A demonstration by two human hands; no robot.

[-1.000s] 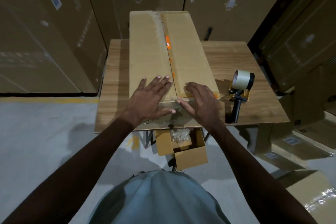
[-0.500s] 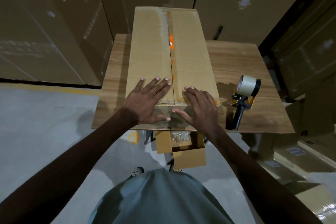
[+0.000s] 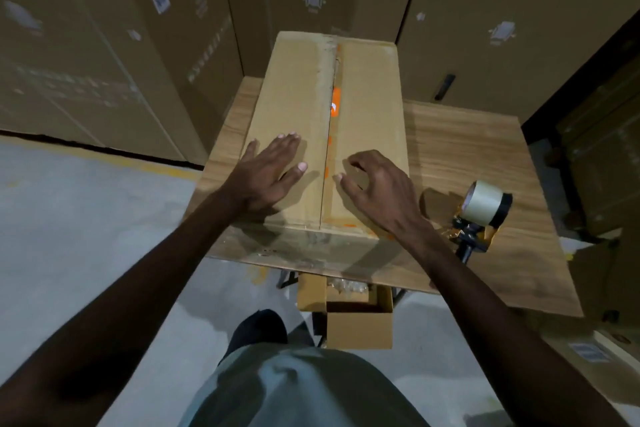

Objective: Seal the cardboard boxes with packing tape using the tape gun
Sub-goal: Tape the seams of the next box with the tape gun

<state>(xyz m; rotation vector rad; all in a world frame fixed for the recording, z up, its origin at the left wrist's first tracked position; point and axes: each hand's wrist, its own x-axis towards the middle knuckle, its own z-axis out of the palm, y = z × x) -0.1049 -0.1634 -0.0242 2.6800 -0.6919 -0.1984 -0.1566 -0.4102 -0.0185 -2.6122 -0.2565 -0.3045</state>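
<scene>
While both flaps lie shut, the box [image 3: 311,135] sits mid-counter [image 3: 467,149], its near end at the 6 o'clock edge. Left hand [image 3: 268,173] presses flat, fingers straight; right hand [image 3: 375,189] hovers, fingers loosely curled, holding nothing. The tape gun [image 3: 479,215] stands at 3 o'clock, untouched. Risk: releasing pressure to fetch it may let the seam [image 3: 327,163] spring open, so tape bridges a gap or wrinkles.

dim room: a wooden table [image 3: 464,163] on a grey concrete floor [image 3: 69,218], tall cardboard cartons [image 3: 104,45] stacked behind.
</scene>
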